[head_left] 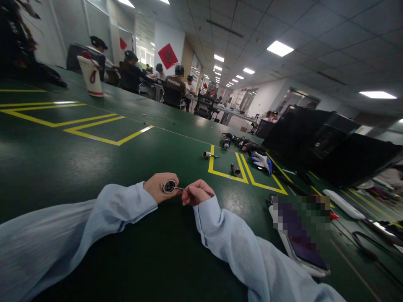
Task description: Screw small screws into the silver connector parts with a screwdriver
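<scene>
My left hand (160,187) is closed round a small round metal part (169,186) with a dark centre, held low over the green table (94,167). My right hand (197,192) is pinched on a thin metal rod or tool (180,188) whose tip meets the round part. Both forearms, in light blue sleeves, rest on the table. The two hands are almost touching.
Two small metal cylinders (209,155) (235,170) lie beyond my hands by yellow floor-style markings. A white and blue glove (262,161), dark tools (239,142), black bins (315,142) and a phone (302,243) sit to the right. A white cup (91,75) stands far left. Other people sit in the background.
</scene>
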The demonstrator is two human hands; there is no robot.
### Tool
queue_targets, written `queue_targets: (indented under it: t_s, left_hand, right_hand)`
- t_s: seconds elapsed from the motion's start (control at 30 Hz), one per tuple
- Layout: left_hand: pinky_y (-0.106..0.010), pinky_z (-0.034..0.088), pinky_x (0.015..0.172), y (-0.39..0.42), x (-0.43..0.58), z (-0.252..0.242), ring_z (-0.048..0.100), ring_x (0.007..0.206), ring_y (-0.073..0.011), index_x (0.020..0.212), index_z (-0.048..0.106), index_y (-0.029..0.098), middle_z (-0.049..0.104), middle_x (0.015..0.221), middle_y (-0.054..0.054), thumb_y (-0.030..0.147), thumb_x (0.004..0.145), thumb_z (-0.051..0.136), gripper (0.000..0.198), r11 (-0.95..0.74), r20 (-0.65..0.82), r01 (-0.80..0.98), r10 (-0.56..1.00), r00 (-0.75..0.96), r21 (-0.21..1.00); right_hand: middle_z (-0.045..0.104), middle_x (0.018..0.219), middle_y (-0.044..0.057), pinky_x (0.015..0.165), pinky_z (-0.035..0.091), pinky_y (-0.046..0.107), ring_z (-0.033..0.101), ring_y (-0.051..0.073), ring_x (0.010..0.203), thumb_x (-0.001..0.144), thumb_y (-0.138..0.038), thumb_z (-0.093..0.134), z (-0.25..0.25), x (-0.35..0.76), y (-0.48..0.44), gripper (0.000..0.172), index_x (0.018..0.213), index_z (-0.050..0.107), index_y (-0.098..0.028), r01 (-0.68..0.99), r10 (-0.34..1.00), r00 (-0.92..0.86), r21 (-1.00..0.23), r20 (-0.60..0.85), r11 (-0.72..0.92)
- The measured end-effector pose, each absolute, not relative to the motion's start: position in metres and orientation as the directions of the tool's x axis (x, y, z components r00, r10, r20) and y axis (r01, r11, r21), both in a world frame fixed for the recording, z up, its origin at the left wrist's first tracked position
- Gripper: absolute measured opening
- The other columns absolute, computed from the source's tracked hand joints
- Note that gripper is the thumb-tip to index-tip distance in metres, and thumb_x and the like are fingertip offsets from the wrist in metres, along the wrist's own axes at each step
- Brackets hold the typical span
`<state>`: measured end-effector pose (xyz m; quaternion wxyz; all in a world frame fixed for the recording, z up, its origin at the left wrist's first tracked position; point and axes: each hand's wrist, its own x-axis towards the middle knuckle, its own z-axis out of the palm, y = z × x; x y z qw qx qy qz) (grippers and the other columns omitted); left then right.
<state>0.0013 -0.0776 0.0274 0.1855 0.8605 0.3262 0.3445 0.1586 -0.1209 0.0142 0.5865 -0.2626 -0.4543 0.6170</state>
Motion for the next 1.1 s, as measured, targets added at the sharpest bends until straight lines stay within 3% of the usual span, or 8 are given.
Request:
queue_targets:
  t_s: [0.1,0.2,0.53,0.8,0.97,1.1]
  left_hand:
    - [-0.020,0.035,0.051,-0.078,0.001,0.027,0.046,0.054,-0.0093,0.061,0.047,0.016,0.049,0.057,0.002,0.022,0.071,0.049,0.012,-0.748,0.474,0.451,0.660,0.583,0.488]
    - [-0.019,0.035,0.051,-0.078,0.001,0.026,0.045,0.054,-0.0093,0.061,0.047,0.016,0.049,0.057,0.003,0.021,0.072,0.048,0.012,-0.756,0.476,0.458,0.652,0.590,0.468]
    - [-0.020,0.035,0.050,-0.080,0.002,0.027,0.044,0.053,-0.0085,0.059,0.046,0.016,0.046,0.057,0.003,0.026,0.071,0.052,0.017,-0.731,0.477,0.407,0.672,0.566,0.548]
    - [-0.020,0.034,0.050,-0.079,0.002,0.028,0.044,0.053,-0.0089,0.059,0.046,0.016,0.046,0.057,0.003,0.023,0.071,0.049,0.014,-0.744,0.477,0.442,0.664,0.576,0.501]
    - [-0.020,0.034,0.050,-0.080,0.002,0.029,0.045,0.054,-0.0088,0.060,0.048,0.015,0.048,0.056,0.003,0.023,0.070,0.050,0.013,-0.719,0.488,0.435,0.690,0.534,0.541]
    - [-0.020,0.035,0.050,-0.081,0.002,0.029,0.045,0.053,-0.0090,0.060,0.048,0.015,0.048,0.056,0.003,0.025,0.071,0.051,0.015,-0.698,0.470,0.417,0.707,0.528,0.582]
  right_hand:
    - [0.064,0.052,-0.002,0.042,0.041,0.018,0.053,0.007,0.040,0.069,-0.020,0.058,0.014,0.158,-0.123,0.010,0.062,0.052,-0.015,-0.414,0.966,-0.140,-0.899,0.216,0.141]
    - [0.065,0.054,-0.001,0.041,0.041,0.019,0.054,0.009,0.040,0.067,-0.021,0.058,0.014,0.160,-0.122,0.009,0.062,0.052,-0.015,-0.446,0.961,-0.190,-0.890,0.199,0.096]
    - [0.064,0.053,0.001,0.043,0.043,0.023,0.056,0.011,0.042,0.066,-0.021,0.056,0.014,0.164,-0.116,0.008,0.061,0.055,-0.014,-0.542,0.947,-0.260,-0.840,0.189,0.019]
    - [0.064,0.050,-0.001,0.039,0.039,0.020,0.053,0.009,0.038,0.064,-0.018,0.057,0.018,0.159,-0.125,0.007,0.060,0.052,-0.016,-0.400,0.979,-0.157,-0.915,0.128,0.055]
    - [0.066,0.055,0.000,0.045,0.044,0.023,0.055,0.010,0.042,0.066,-0.022,0.057,0.012,0.159,-0.122,0.008,0.064,0.053,-0.016,-0.533,0.964,-0.214,-0.846,0.158,0.020]
    - [0.066,0.057,0.000,0.046,0.043,0.022,0.056,0.010,0.044,0.067,-0.027,0.062,0.011,0.159,-0.120,0.013,0.066,0.053,-0.016,-0.548,0.960,-0.217,-0.836,0.178,0.031]
